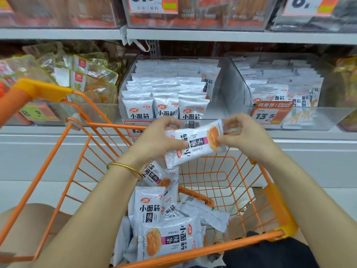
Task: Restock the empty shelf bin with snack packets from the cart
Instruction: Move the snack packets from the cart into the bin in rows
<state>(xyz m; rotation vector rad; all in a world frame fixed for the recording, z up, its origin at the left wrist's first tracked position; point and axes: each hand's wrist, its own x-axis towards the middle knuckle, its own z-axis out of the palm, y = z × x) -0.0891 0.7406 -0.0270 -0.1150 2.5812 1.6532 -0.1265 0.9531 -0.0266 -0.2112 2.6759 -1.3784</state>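
Both hands hold one white snack packet [195, 144] sideways above the orange wire cart [228, 176]. My left hand [160, 138] grips its left end; my right hand [241, 136] pinches its right end near the printed orange picture. Several more white packets [166, 229] lie heaped in the cart's bottom. Straight ahead on the shelf a clear bin [226, 88] holds rows of the same upright packets [164, 91], with open room along its right side.
A second clear bin [249, 93] with similar packets stands to the right, fronted by an orange price tag [270, 115]. Yellow-green packets [85, 74] fill the shelf at left. The cart's orange handle [38, 89] rises at left. An upper shelf edge [212, 35] runs overhead.
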